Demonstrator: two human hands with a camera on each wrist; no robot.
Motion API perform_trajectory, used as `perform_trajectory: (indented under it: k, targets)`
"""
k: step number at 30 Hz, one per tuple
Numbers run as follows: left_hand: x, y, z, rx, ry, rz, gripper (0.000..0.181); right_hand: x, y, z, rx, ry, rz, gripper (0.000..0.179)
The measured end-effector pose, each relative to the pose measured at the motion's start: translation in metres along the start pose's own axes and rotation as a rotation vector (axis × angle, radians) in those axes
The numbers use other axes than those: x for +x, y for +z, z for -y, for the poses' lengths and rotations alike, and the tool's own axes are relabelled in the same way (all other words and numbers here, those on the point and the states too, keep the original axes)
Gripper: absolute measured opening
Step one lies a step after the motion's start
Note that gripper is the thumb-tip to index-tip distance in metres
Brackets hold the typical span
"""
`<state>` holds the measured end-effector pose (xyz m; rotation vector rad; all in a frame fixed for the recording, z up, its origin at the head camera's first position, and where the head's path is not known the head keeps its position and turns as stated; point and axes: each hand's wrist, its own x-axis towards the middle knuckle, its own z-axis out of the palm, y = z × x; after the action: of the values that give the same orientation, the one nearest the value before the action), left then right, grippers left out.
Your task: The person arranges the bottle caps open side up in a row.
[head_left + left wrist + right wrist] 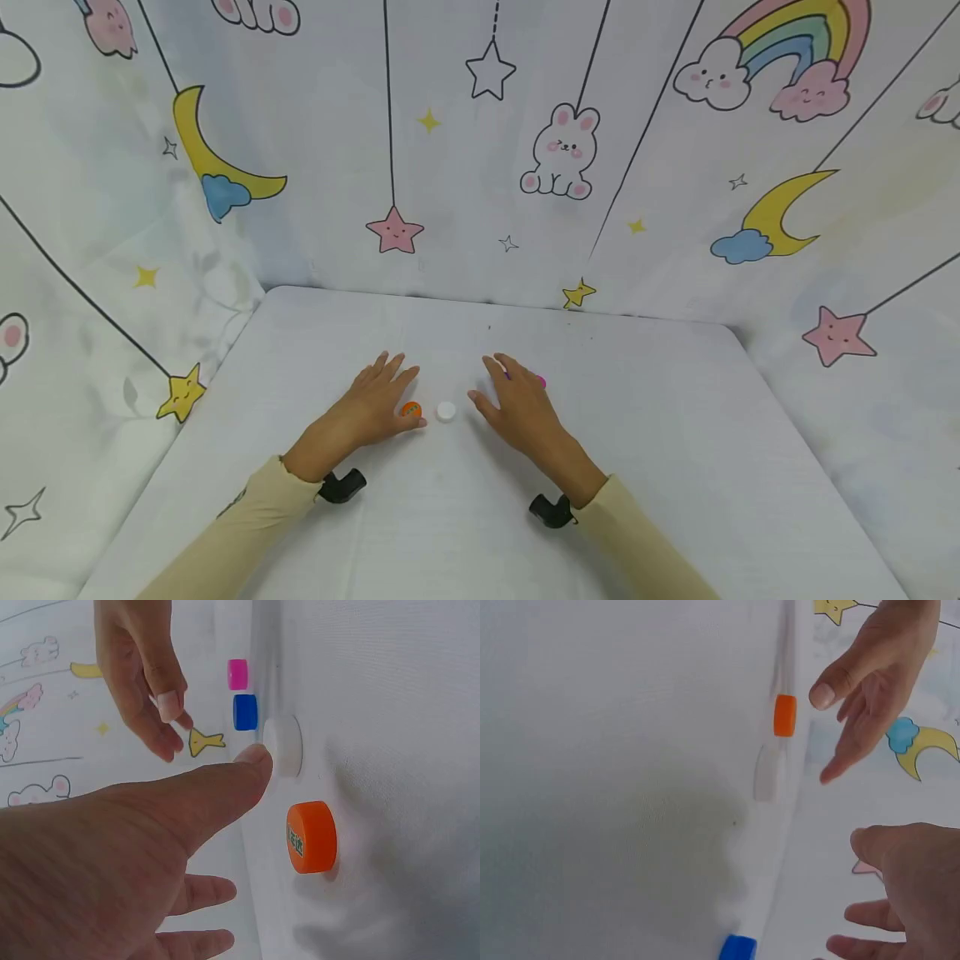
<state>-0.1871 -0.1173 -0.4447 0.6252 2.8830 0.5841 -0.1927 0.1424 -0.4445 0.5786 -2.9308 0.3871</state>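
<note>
Beside the spread, empty left hand [369,407] sits an orange round plastic cap [411,409]; toward the likewise spread right hand [525,412], a white round plastic cap [446,412]. Sweeping too low could scatter both.

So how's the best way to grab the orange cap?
Probably pinch the orange cap by its round side, coming from above with the left hand, which is nearer: it lies flat, printed face up, apart from the white cap.
</note>
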Motion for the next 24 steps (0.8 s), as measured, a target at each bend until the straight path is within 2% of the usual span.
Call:
perform_trajectory:
  k: [10,24]
  targets:
    - [0.000,0.001,0.003,0.015,0.030,-0.037,0.066,0.009,0.016,0.017,0.035,-0.090,0.030,0.057]
    - [-0.001,0.004,0.009,0.010,0.050,-0.034,0.044,0.018,0.033,0.043,0.043,-0.237,0.080,0.045]
